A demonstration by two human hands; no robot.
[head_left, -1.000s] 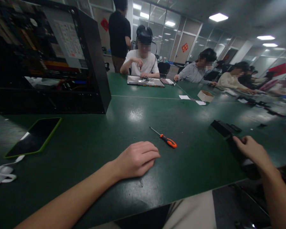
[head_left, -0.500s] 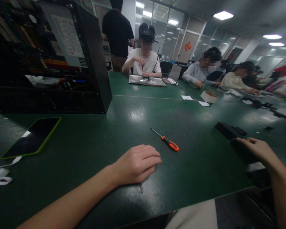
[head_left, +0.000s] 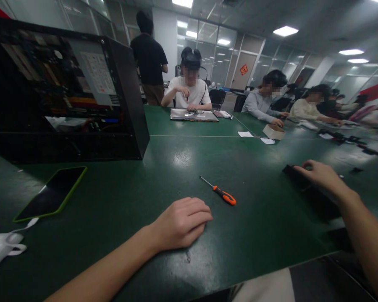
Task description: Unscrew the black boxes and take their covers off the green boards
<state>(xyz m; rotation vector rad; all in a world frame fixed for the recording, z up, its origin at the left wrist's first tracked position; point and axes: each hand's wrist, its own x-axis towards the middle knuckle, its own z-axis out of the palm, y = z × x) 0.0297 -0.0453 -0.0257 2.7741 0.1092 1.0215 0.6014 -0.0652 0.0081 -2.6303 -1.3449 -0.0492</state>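
My left hand (head_left: 184, 222) rests on the green table (head_left: 255, 235) with its fingers curled together; what is under them, if anything, is hidden. Just beyond its fingertips lies a screwdriver (head_left: 224, 195) with an orange and black handle, its thin shaft pointing away to the left. On the right, my right hand (head_left: 324, 178) is over a dark black object (head_left: 318, 201), with thumb and index finger bent at its far end. The hand covers part of that object, and its details are too dark to make out.
An open black computer case (head_left: 132, 100) stands at the left. In front of it lie a phone (head_left: 55, 193) in a green case and a white device with a strap (head_left: 3, 247). Opposite, a person works over a flat panel (head_left: 193, 115). A small box (head_left: 273, 132) sits further right.
My right hand has moved forward and left along the dark object, to its far end. My left hand stays on the table. The view has tilted up slightly.
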